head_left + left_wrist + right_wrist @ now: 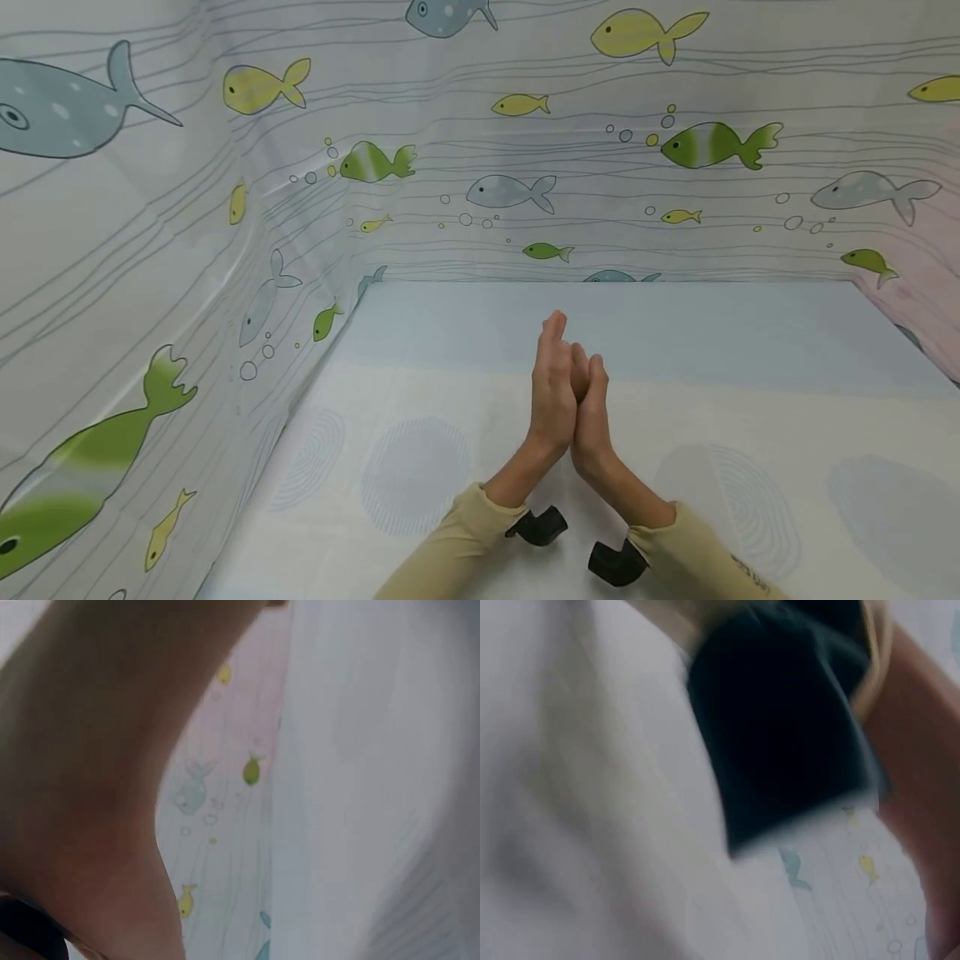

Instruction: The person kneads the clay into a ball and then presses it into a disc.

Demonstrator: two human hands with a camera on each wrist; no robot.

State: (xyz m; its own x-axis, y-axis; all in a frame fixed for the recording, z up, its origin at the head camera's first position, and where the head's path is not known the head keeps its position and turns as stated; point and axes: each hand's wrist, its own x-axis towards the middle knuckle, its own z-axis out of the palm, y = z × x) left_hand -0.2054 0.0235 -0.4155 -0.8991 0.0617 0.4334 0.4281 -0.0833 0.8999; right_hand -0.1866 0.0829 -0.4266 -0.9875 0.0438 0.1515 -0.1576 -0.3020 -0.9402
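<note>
Both bare hands meet palm to palm above the table in the head view. The left hand (553, 400) stands upright with its fingers straight and pointing away from the body. Against it presses the right hand (594, 421), its fingers also extended and reaching a little lower than the left ones. No object shows between the palms, though the inner surfaces are hidden. In the left wrist view, blurred bare skin (97, 780) fills the left side. The right wrist view shows part of an arm (919, 765) at its right edge, with the fingers out of sight.
A pale table (465, 333) with bluish round patterns lies below the hands. Fish-printed sheeting (450, 142) rises behind and at the left, with a pink part (930, 275) at the right. Black wrist cameras (543, 527) sit at the beige sleeve cuffs (487, 508).
</note>
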